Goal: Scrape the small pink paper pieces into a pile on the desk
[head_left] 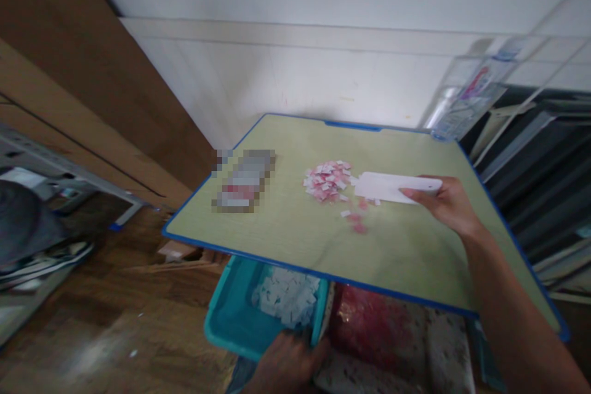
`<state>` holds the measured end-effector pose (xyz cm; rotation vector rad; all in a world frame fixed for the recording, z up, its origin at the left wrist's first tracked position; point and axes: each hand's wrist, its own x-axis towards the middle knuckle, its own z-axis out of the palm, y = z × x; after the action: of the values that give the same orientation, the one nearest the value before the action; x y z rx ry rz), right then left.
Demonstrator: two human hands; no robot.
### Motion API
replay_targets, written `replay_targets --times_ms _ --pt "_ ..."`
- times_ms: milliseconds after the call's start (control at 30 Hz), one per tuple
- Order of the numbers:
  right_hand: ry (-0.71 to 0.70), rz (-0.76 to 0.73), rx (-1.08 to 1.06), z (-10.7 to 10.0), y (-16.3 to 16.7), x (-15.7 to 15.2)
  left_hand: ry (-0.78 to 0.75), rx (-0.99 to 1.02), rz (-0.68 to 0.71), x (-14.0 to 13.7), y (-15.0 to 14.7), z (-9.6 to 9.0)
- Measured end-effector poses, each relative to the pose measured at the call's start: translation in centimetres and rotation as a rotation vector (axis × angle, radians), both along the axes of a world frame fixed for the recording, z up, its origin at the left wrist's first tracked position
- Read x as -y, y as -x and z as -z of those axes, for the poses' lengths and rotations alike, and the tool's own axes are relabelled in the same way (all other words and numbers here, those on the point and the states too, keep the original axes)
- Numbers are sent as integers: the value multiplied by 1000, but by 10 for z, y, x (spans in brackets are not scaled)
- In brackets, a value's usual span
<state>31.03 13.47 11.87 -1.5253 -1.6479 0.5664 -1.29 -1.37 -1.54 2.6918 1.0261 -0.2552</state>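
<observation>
The pile (327,181) of small pink and white pieces sits on the pale tabletop (277,240) with the blue edge, and every place here is told from that pile. Just to its right is a flat white scraper (381,188), its left end beside the outermost pieces; the right hand (446,203) has its fingers clamped on the scraper's right end, thumb on top. A few loose pieces (355,218) lie just nearer the person than the pile. Well to its left rests a pixelated object (247,181); well to its right, farther back, a clear bottle (480,92) leans. Lower than the pile and nearer the person is a teal basin (217,314) holding whitish pieces (286,295). The left hand (290,360) is at that basin's near side, blurred, so I cannot tell whether its fingers are closed on anything. Beside the basin, lower right of the pile, is a red-stained surface (369,326).
</observation>
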Motion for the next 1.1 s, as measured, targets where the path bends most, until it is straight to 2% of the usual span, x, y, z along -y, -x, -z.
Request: replay_targets --times_ms 167,300,433,533,633,900,1100 --pt "92 -93 10 1 0 2 7 -1 11 0 -1 -4" --pt "42 -82 2 1 4 1 11 -21 17 -1 -2 -5" --pt "66 -164 -1 0 5 -1 26 -22 17 -1 -3 -7" --pt "116 -145 -15 0 -4 2 36 -16 24 -1 -2 -7" --pt "105 -105 -61 -1 -10 5 41 -31 24 -1 -2 -6" --pt "124 -232 -30 0 13 2 4 -18 -5 1 -3 -3" --pt "118 -269 -5 3 16 0 18 -11 32 -1 -2 -3"
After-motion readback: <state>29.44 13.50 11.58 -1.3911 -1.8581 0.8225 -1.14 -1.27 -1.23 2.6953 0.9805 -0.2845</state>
